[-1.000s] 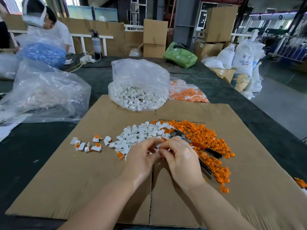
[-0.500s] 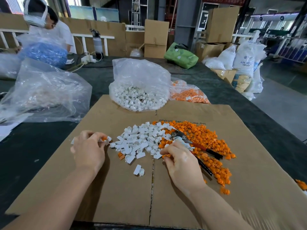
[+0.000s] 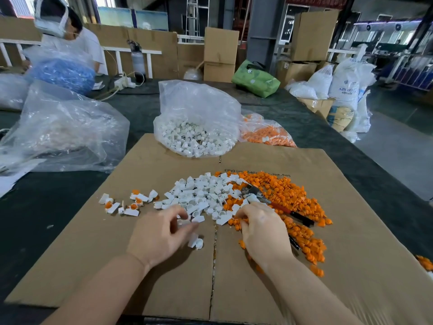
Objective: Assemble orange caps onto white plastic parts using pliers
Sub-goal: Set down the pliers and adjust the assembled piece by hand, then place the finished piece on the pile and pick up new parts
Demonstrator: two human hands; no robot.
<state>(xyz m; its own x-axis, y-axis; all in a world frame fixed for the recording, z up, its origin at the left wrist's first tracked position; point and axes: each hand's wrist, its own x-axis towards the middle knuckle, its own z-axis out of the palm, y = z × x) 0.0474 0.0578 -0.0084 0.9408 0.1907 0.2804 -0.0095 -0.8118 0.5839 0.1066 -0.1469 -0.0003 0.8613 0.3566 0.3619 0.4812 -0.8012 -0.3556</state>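
From the head camera, both hands work over a flattened cardboard sheet [image 3: 351, 231] on a dark table [image 3: 46, 207]. The left hand [image 3: 159, 233], which half a second ago was out by the small group of finished pieces [image 3: 126, 204] near the sheet's left edge, has come back toward the middle and now pinches a white part [image 3: 185, 222] between thumb and fingertips at the near edge of the white parts pile [image 3: 201, 193]; motion blur hides the exact grip. Two loose white parts [image 3: 195, 242] lie just beside it, where they lay before. The right hand [image 3: 264, 231] has barely shifted: its fingers curl down into the orange caps [image 3: 293, 195], apparently picking at one, though I cannot tell whether it holds any. The pliers [image 3: 276, 205] lie untouched across the caps, just beyond that hand. At the sheet's far edge sit a clear bag of white parts [image 3: 196, 127] and a bag of orange caps [image 3: 267, 134].
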